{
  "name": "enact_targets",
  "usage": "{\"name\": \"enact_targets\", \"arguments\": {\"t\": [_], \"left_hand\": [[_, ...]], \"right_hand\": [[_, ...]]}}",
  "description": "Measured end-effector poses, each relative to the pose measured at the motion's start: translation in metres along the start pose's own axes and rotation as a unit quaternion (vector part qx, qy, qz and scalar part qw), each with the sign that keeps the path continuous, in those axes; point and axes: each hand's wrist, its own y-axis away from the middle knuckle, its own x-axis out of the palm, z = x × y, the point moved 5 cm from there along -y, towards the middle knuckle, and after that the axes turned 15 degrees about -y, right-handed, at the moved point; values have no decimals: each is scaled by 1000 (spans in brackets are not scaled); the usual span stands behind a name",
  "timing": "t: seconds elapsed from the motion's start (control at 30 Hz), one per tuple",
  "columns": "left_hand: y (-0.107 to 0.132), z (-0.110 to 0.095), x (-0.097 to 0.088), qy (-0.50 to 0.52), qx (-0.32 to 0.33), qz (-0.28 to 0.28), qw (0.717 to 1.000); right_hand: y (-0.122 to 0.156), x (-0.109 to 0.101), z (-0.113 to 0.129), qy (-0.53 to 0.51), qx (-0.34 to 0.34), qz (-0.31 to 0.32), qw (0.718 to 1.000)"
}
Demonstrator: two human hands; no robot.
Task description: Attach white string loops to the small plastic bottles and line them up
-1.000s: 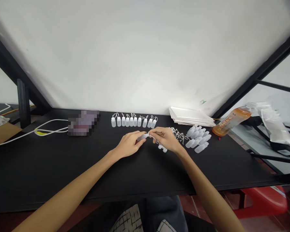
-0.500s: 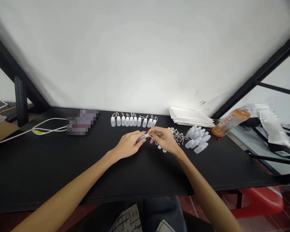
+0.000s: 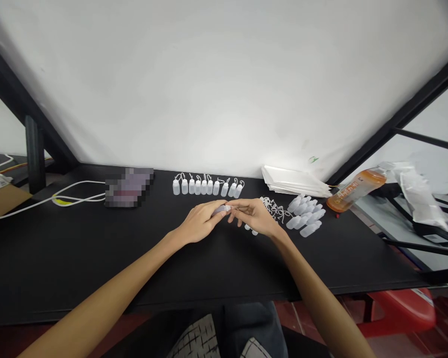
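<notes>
Over the middle of the black table, my left hand [image 3: 199, 222] is closed around a small translucent plastic bottle [image 3: 219, 209] lying on its side, its neck toward the right. The fingertips of my right hand [image 3: 254, 217] are pinched at that neck, on a thin white string that mostly hides behind them. Beyond both hands stands a row of several like bottles [image 3: 197, 187] with looped strings at their tops. Next to my right hand lie a tangle of white strings with caps [image 3: 280, 214] and a cluster of bare bottles [image 3: 305, 214]. A few pieces are partly covered by that hand.
A stack of white sheets [image 3: 294, 181] rests against the wall at the back right. Further right an orange drink bottle [image 3: 356, 189] leans near the metal frame. On the left are a blurred-out flat object [image 3: 130, 188] and a white cable [image 3: 78, 201]. A red stool [image 3: 399, 313] stands below the table.
My right fingertips have closed in on the bottle's neck, and less of the string shows now. The bottle stays in my left hand. The row and the cluster have not moved.
</notes>
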Motion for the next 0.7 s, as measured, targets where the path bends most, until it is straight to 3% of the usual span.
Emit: {"name": "enact_targets", "arguments": {"t": [0.13,0.27,0.37,0.53,0.7], "left_hand": [[0,-1,1,123,-26,46,991],[1,-2,5,281,-64,89,953],[1,-2,9,340,-90,121,928],[2,-1,10,349,-89,122,925],[3,-1,6,259,-51,89,960]], "right_hand": [[1,3,5,-10,18,9,1000],[3,7,6,-13,40,19,999],[4,7,3,-17,43,21,999],[3,7,-4,-13,37,14,999],[3,9,-4,-14,22,18,1000]]}}
